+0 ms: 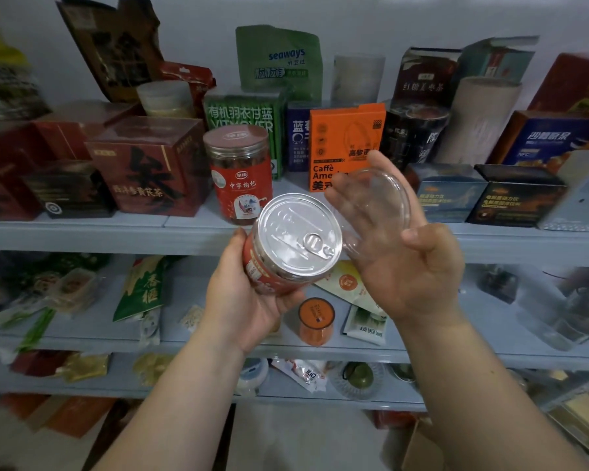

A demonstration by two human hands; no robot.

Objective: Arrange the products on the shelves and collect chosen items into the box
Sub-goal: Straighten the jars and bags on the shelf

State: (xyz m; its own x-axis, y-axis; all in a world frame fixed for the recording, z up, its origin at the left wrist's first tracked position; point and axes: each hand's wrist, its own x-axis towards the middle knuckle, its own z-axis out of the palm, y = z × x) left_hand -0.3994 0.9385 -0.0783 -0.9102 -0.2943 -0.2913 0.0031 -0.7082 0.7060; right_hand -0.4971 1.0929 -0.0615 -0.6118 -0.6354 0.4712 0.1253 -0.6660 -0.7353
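Note:
My left hand (249, 300) grips a red-labelled can (286, 246) from below, in front of the upper shelf; its silver pull-tab top faces me. My right hand (405, 253) holds the can's clear plastic lid (378, 205) just to the right of the can, the thumb hooked over the lid's rim and the fingers spread behind it. A matching red jar (240, 171) with its lid on stands on the upper shelf (82, 229) right behind the can. A cardboard box (419, 447) shows at the bottom right, on the floor.
The upper shelf carries dark red tea boxes (147, 164), a green carton (242, 113), an orange coffee box (346, 144) and dark blue boxes (446, 195). The middle shelf (422, 351) holds sachets and a small orange cup (316, 321). More packets lie on the lowest shelf.

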